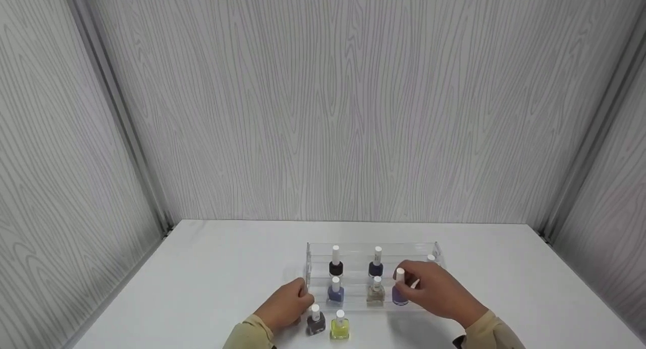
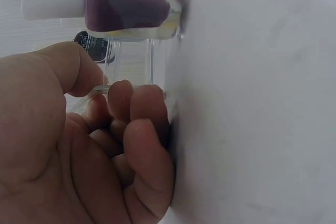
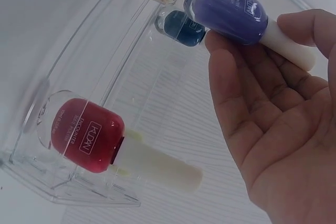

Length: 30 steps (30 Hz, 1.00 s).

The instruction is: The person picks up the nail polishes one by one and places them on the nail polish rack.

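Observation:
My right hand [image 1: 436,291] pinches a purple nail polish bottle [image 3: 226,11] by its white cap, over the right part of a clear acrylic tiered rack [image 1: 353,249]. The bottle is tilted in the right wrist view. At the rack's left end, my left hand [image 1: 286,303] grips the clear edge between thumb and curled fingers [image 2: 119,98]. A dark mauve polish bottle [image 1: 316,324] stands close beside that hand, and a yellow one [image 1: 340,328] is just right of it, both in front of the rack.
On the upper tier are a black bottle [image 1: 336,268], a dark blue bottle [image 1: 375,269] and a red bottle [image 3: 86,132]. Lower down sit a blue-violet bottle [image 1: 335,292] and a clear glittery bottle [image 1: 376,292]. Wood-grain panels [image 1: 323,112] wall the white table [image 1: 227,258].

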Available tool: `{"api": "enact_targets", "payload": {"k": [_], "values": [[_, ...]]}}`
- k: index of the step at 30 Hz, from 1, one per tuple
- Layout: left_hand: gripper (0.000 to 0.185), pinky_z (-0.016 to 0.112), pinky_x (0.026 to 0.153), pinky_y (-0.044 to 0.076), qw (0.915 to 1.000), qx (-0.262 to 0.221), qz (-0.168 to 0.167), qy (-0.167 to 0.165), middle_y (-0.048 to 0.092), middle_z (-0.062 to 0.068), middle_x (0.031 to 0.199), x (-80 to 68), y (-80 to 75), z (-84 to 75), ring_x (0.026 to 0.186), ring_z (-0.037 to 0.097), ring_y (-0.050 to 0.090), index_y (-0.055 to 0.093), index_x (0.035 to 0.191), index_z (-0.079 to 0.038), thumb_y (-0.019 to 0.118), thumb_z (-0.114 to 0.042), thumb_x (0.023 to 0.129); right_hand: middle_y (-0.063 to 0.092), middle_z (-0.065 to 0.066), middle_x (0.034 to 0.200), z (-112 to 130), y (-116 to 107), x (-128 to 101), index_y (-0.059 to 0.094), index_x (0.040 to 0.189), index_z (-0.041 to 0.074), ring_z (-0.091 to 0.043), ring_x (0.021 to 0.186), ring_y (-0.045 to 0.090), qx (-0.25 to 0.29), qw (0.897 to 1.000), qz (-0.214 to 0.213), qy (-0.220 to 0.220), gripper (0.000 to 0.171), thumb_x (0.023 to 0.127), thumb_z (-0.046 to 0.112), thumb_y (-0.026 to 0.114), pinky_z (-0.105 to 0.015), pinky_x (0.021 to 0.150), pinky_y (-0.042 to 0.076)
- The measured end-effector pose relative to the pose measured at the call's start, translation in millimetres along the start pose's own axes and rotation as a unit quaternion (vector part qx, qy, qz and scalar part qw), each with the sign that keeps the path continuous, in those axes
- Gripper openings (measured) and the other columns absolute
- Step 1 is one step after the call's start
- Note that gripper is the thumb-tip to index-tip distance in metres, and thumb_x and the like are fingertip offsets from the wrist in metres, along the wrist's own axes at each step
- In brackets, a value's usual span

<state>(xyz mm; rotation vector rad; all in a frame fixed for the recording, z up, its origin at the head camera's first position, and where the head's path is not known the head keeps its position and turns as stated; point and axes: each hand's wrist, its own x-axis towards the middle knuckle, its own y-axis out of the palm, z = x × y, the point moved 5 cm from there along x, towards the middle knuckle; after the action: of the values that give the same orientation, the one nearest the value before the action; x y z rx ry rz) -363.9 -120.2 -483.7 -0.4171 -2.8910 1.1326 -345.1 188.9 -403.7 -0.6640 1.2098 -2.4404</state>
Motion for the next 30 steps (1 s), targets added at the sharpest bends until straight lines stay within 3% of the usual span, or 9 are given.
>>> {"api": "enact_targets", "payload": {"k": [14,27,30], "values": [[0.015,0.030,0.054,0.040,1.0000,0.004,-0.005,-0.005,0.055,0.002,0.075,-0.1,0.1,0.4,0.059,0.014,0.051,0.047,0.087,-0.013,0.055,-0.024,0.094,0.070,0.017,0.087,-1.7,-6.8,-0.5,0.069,0.102,0.022,-0.004,0.083,0.067,0.000,1.000,-0.008,0.008,0.005,0.099,0.025,0.070,-0.027,0.071,0.055],[0.014,0.031,0.054,0.041,1.0000,0.000,-0.001,-0.004,0.055,0.003,0.075,2.0,0.8,3.5,0.060,0.015,0.051,0.048,0.088,-0.013,0.054,-0.024,0.094,0.070,0.012,0.093,-6.2,-14.7,-2.0,0.068,0.105,0.022,-0.009,0.086,0.067,0.039,0.999,-0.018,0.018,0.006,0.101,0.027,0.067,-0.029,0.075,0.056],[0.015,0.031,0.055,0.042,1.0000,0.002,-0.002,-0.003,0.054,0.003,0.076,1.2,0.3,2.6,0.060,0.015,0.052,0.048,0.088,-0.013,0.055,-0.024,0.095,0.070,0.010,0.093,-6.3,-16.7,-2.7,0.068,0.107,0.022,-0.011,0.085,0.068,0.043,0.999,-0.020,0.026,0.009,0.102,0.029,0.067,-0.028,0.071,0.057]]}}
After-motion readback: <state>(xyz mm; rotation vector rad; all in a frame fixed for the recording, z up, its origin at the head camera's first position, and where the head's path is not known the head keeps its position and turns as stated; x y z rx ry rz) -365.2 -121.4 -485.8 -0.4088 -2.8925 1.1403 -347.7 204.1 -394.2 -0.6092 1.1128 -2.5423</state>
